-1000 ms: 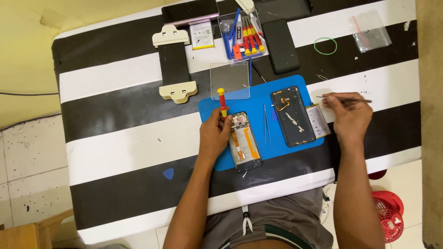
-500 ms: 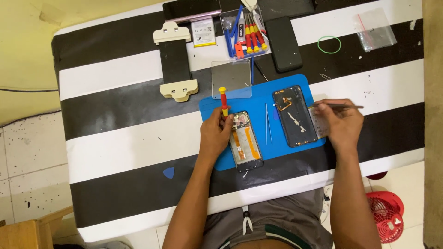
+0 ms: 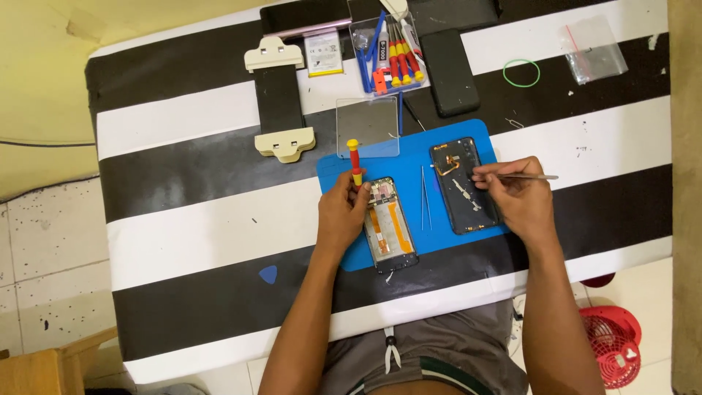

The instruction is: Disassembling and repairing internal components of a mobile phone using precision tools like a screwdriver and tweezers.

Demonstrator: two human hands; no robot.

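Right hand [image 3: 521, 199] drawn in from the mat's edge, pinching thin tweezers [image 3: 515, 176] over the black back cover [image 3: 462, 186]. Left hand [image 3: 342, 212] closed on a red-yellow screwdriver [image 3: 355, 162] beside the opened phone [image 3: 390, 225] on the blue mat [image 3: 446, 238]. Light, fragile; best held by the edges. Spare tweezers [image 3: 425, 197] between, glass sheet [image 3: 368, 127] behind.

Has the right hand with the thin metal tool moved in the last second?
Yes. The right hand has slid left along the blue mat, from past the mat's right edge to beside the dark phone back, bringing the tool with it.
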